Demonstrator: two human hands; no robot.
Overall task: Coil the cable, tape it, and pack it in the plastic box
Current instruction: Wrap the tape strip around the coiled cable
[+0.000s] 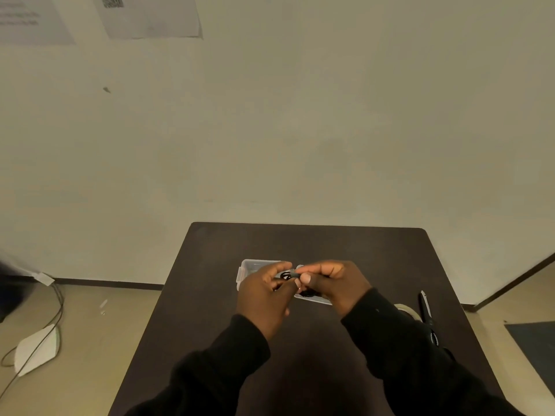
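Holding a black coiled cable [286, 276] above the clear plastic box [250, 267], both hands are seen over a dark table [300, 370].

The box is largely hidden behind the left hand [265, 295] and right hand [336, 285], each pinching the coil (its wrapping cannot be made out). At the right, scissors [426, 310] and a half-covered tape roll [408, 310] are seen.
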